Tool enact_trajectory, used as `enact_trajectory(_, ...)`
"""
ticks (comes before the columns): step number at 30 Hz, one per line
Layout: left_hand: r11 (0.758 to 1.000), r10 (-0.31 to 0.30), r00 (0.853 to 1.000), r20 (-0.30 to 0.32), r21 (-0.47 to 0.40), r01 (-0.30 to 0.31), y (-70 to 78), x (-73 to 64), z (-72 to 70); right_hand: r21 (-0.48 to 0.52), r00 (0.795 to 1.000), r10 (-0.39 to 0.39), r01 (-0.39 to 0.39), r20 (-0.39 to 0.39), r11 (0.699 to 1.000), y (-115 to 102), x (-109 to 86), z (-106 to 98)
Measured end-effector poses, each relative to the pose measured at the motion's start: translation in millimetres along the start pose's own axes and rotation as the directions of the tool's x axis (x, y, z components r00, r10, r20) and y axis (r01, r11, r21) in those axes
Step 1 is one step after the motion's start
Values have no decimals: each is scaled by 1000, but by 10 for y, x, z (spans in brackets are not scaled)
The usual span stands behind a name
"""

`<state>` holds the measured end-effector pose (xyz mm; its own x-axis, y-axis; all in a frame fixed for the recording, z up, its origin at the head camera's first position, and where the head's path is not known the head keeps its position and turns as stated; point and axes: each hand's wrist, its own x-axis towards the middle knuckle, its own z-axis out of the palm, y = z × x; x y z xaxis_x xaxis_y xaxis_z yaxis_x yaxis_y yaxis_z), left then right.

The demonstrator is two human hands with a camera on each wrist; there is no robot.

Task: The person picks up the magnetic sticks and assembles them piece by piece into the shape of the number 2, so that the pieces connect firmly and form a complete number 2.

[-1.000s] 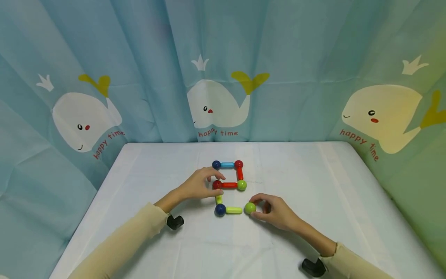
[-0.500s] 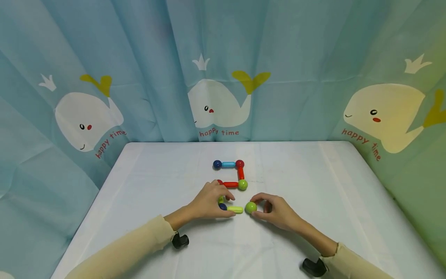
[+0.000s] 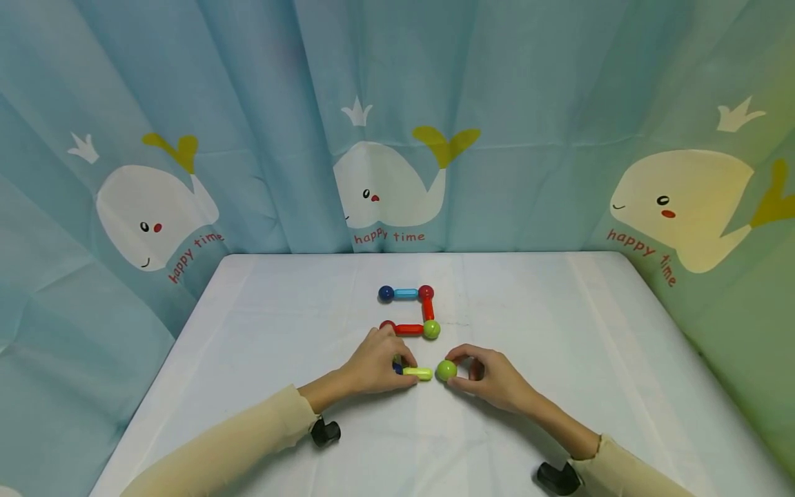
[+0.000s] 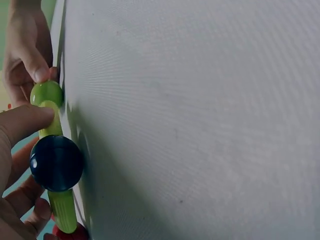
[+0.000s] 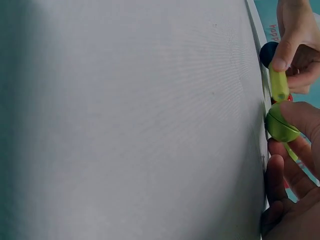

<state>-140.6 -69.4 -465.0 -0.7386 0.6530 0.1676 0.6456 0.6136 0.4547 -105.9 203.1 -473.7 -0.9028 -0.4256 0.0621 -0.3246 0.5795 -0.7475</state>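
Observation:
My left hand [image 3: 377,362] pinches a yellow-green rod [image 3: 416,373] between thumb and fingers. That rod joins a dark blue ball [image 4: 56,163], which the left hand mostly covers in the head view. A second yellow-green rod [image 4: 63,211] runs from this ball to a red ball [image 4: 71,234]. With thumb and fingertips, my right hand [image 3: 493,378] holds a green ball [image 3: 446,370] just right of the pinched rod's free end. A narrow gap shows between them in the head view.
Farther back, a red rod [image 3: 410,330], another green ball [image 3: 431,329], an upright-running red rod [image 3: 428,308], a red ball [image 3: 425,293], a light blue rod [image 3: 406,293] and a dark blue ball [image 3: 386,294] form a bent chain on the white table [image 3: 528,297]. A whale-print curtain [image 3: 528,103] surrounds it.
My left hand has moved from beside the red ball toward the front and right, and its fingers have closed on the yellow-green rod. The right hand stays with the green ball.

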Motion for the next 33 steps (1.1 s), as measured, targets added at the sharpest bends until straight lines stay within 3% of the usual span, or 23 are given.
enact_trajectory(5, 998, 3, 1000, -12, -66, -4, -20, -9, 5, -4, 1000, 5, -5, -9, 1000, -8, -14, 1)
enact_trajectory(33, 999, 4, 999, 46, -36, -2, -27, -22, -30, 9, 1000, 12, -12, 20, 1000, -112, -19, 94)
